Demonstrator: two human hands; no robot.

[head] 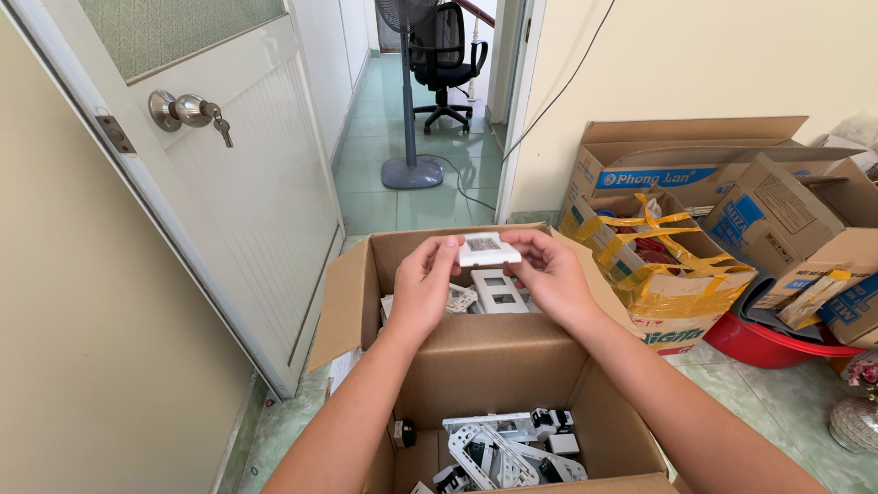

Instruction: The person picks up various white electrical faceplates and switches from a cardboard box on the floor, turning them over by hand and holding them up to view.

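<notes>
So the small white switch plate point(489, 248) is up in the air over the open cardboard box point(476, 361), pinched at its two ends. Left hand point(423, 285) has its fingertips on the left edge, right hand point(549, 274) has the right edge, so both grips are closed on the plate, held roughly flat with a label patch facing up.

Right underneath sits another white faceplate point(498, 291) with two square cut-outs, plus more white bits around it. Nearer the camera, the lower part of the box holds a heap of white frames and switch modules point(512, 448).

My guess on what could go wrong: it's a fingertip-only hold on a slick little piece, so one slip and it drops into the pile and gets lost among lookalikes.

Around that: taped-up box point(668, 274) to the right, red tub point(764, 343) under it, white door point(247, 201) with keys on the left.
</notes>
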